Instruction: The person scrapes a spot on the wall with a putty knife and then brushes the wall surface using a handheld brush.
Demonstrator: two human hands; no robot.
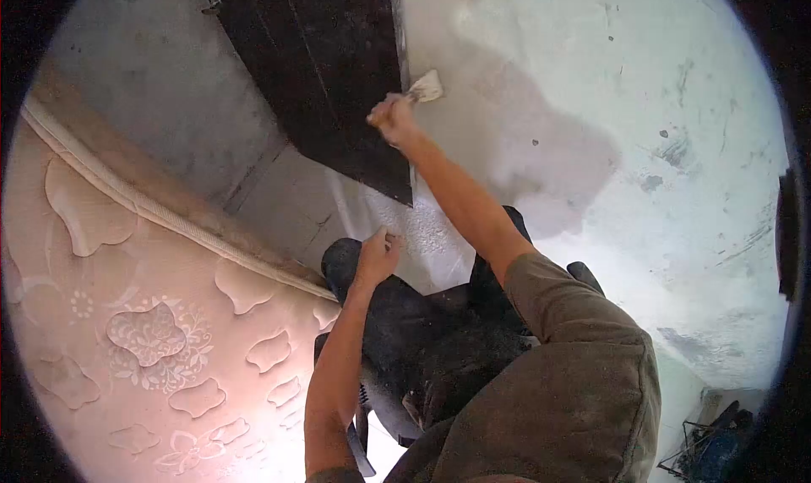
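My right hand (394,121) is stretched forward and closed around the handle of a putty knife (426,87). Its flared, whitish blade points up and to the right, at the wall (498,103) beside the edge of a dark panel (338,77). A greyish-beige patch (549,145) with soft edges spreads over the pale wall to the right of the blade. My left hand (382,253) is held near my left knee, its fingers curled in, and no object shows in it.
A pink quilted mattress (169,314) leans on the left, its piped edge close to my left knee. Between my knees and the panel, a whitish, speckled sheet (427,234) lies on the floor. Dark, jumbled items (718,441) sit at the lower right.
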